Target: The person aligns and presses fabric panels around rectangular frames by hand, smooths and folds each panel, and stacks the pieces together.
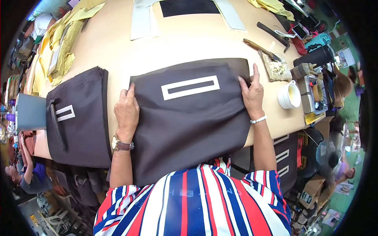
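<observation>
A dark brown sheet of material [189, 114] with a white rectangular frame [190, 87] on it lies across the table edge and hangs toward my body. My left hand [126, 110] pinches its left edge near the upper left corner. At the upper right corner my right hand [252, 92] holds the other edge, thumb on the sheet and index finger stretched upward. To the left lies a stack of similar dark pieces [84, 118], with a dark curved tool [58, 124] resting on top.
On the right stand a white cup [288, 95], a brush [262, 49], a hammer [273, 35] and a black bottle [314, 56]. Yellow cloth [63, 59] lies at the upper left of the table [106, 47]. Another person [29, 173] is at the far left.
</observation>
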### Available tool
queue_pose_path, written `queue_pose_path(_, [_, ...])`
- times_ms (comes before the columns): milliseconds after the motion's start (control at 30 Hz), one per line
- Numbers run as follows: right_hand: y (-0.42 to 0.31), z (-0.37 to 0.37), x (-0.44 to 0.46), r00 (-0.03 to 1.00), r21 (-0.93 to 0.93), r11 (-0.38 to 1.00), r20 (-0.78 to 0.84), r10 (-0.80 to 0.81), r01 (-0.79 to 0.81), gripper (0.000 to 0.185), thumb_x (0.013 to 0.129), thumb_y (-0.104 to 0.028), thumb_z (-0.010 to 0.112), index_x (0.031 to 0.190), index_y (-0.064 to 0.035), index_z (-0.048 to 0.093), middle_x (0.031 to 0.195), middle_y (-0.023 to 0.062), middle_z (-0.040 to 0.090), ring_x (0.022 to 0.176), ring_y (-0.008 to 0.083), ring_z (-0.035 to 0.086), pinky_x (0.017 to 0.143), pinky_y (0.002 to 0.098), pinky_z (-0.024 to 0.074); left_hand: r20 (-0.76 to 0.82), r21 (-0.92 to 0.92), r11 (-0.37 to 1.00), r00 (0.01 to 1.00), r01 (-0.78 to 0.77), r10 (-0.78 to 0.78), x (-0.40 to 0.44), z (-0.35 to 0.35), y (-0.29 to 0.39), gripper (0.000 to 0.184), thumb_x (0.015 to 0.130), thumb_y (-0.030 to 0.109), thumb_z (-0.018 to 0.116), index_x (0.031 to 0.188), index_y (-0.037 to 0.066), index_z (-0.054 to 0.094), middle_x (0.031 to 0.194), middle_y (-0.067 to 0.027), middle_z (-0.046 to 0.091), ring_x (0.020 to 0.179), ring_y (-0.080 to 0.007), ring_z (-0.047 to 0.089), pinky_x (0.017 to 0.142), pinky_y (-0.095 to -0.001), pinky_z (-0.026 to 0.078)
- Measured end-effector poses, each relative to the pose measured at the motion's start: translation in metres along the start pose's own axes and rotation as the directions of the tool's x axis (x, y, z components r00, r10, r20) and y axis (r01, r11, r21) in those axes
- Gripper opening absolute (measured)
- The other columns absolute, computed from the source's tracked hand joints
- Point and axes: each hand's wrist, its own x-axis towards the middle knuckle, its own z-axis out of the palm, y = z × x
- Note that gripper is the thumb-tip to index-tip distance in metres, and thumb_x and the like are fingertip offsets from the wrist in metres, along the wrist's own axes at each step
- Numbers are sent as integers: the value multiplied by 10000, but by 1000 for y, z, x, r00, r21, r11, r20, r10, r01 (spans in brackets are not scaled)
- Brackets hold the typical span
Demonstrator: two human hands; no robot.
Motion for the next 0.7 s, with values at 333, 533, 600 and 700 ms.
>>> queue_pose_path(333, [5,1,-4,990,-178,981,-97,-101,83,796,726,-269,703,1336,33,291,1009,192,533,885,338,556,747,379,468,85,-238,887,902,-395,424,24,-22,64,425,786,233,652,1158,47,568,1289,-157,457,1221,-340,395,1012,-467,307])
queue_pose_path(533, [37,-95,8,968,-585,810,-184,-173,34,570,746,-339,674,1182,-9,512,1169,193,498,1078,340,479,905,410,391,218,-312,908,909,-281,356,7,2,64,525,779,279,655,1240,75,511,1351,-112,420,1275,-311,346,1039,-476,257])
queue_pose_path(600, [62,-134,8,999,-624,781,-45,1,-29,575,721,-445,658,1113,-28,599,1203,204,482,1117,356,437,925,451,359,225,-306,913,912,-269,344,5,2,64,520,791,267,644,1254,79,501,1361,-109,411,1283,-306,337,1047,-473,242])
queue_pose_path(700, [81,-159,8,954,-723,689,167,248,-52,619,693,-542,634,1073,-54,644,1272,215,428,1172,391,364,951,516,298,232,-310,916,913,-257,335,5,2,65,473,829,236,599,1265,86,493,1365,-109,408,1289,-301,331,1053,-468,231])
